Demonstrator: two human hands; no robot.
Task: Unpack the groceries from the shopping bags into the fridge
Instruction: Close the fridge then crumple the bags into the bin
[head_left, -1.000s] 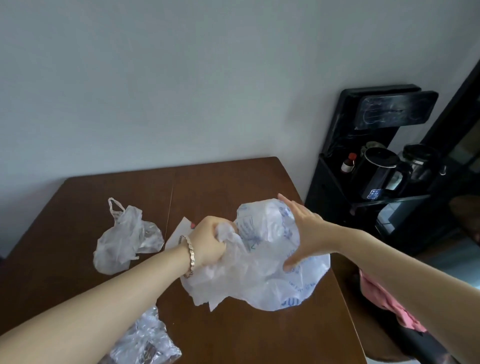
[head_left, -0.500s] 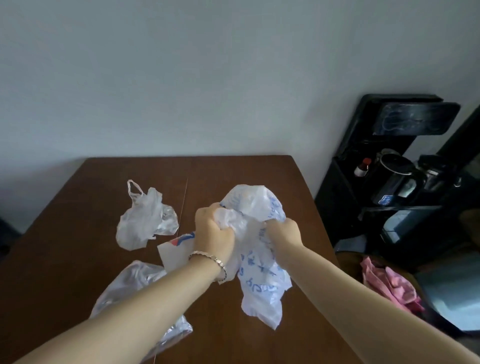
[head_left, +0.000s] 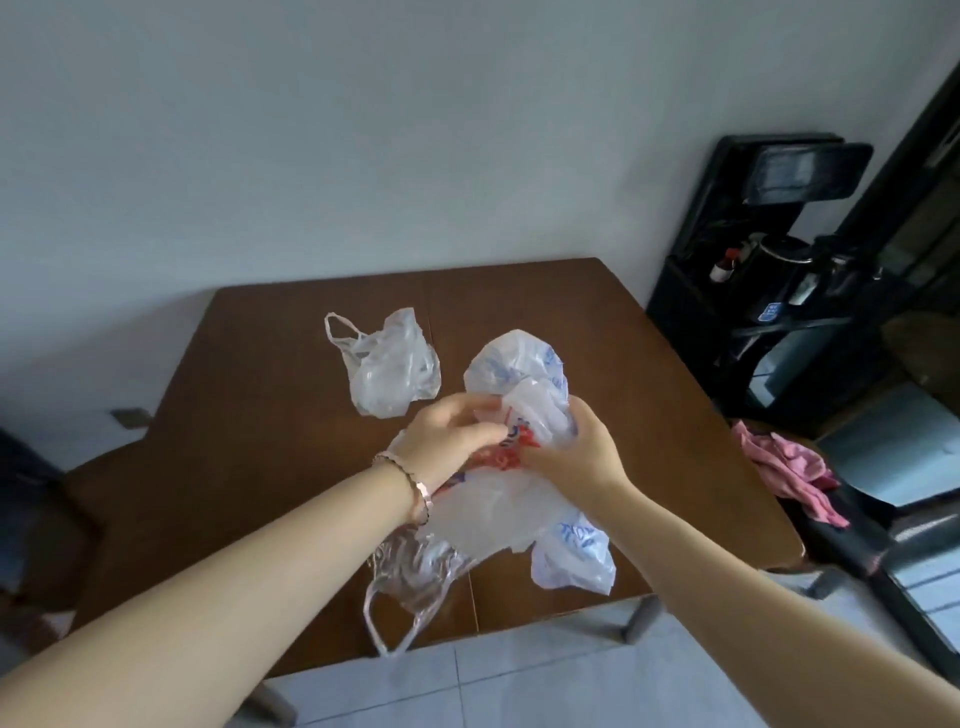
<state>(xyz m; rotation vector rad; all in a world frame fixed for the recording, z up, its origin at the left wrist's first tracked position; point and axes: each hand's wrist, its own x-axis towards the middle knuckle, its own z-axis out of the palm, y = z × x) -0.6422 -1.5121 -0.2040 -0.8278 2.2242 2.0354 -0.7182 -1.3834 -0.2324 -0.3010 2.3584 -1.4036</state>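
Ctr frame, over the bench (head_left: 249, 415), we see left hand (head_left: 447, 441) & right hand (head_left: 576, 457), both w/ fingers curled, clutching the crumpled blue-print bag (head_left: 511, 364). Clear bag (head_left: 415, 566) lies lower ctr, below left wrist. Small white bag (head_left: 389, 379) sits apart, up-left of the hands.

Brown wooden table (head_left: 260, 415), centre of the frame, with a seam (head_left: 427, 301) running from its far edge to its near edge. On its far half, left of the seam, lies a crumpled translucent bag (head_left: 389, 374). At the near edge lies a clear plastic bag (head_left: 415, 566), its handle loop hanging over the edge. At lower right, the white bag with blue print (head_left: 571, 551) reaches the tabletop; contact unclear.
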